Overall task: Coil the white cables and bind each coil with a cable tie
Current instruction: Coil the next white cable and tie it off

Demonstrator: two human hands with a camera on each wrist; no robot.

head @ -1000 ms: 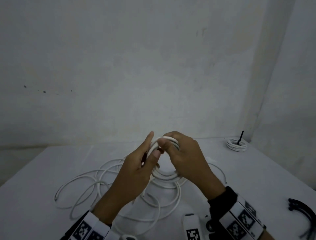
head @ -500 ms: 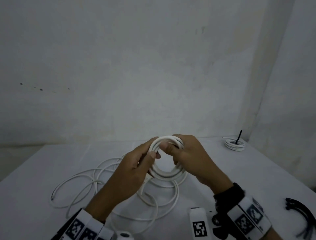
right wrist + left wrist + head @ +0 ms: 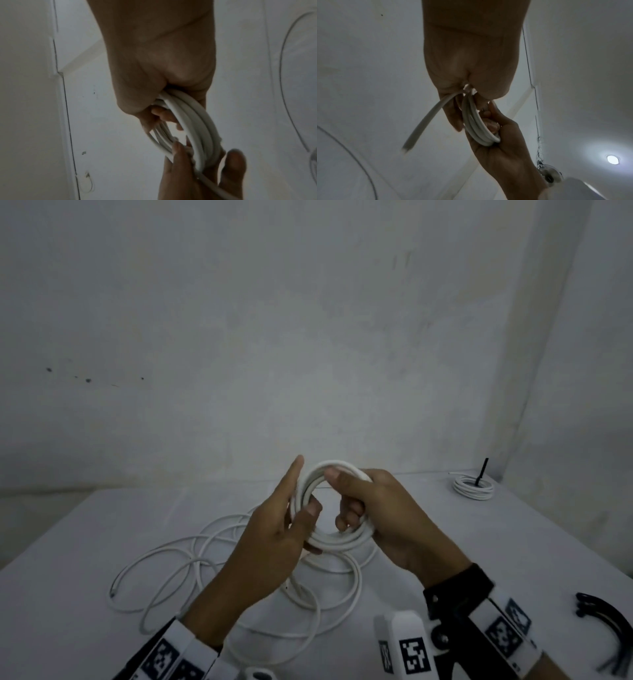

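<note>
A loose white cable (image 3: pixel 191 563) sprawls in slack loops across the white table (image 3: pixel 68 542) at lower left of the head view, one cut end lying at the far left. At centre, a person holds a partly wound coil (image 3: pixel 337 537) upright above the table, its open ring facing the camera. The left hand (image 3: pixel 274 539) pinches the coil's left side, thumb pressed on the inner turns and index finger straight along the outer edge. The right hand (image 3: pixel 383 515) wraps the right side, fingers hooked through the ring and thumb laid over the top. The unwound length drops from the coil's lower left, on the left hand's side, so that hand looks the nearer one to feed the next turn.

At far right, a finished coil (image 3: pixel 474 487) with a black tie standing up sits near the table's back corner; a bundle of black cable ties (image 3: pixel 606 621) lies at the lower right edge.

The left wrist view adds what the head view hides: a short free tail (image 3: pixel 423 121) hanging out of the left-hand grip. The right wrist view shows the separate turns (image 3: pixel 193 125) stacked side by side.
</note>
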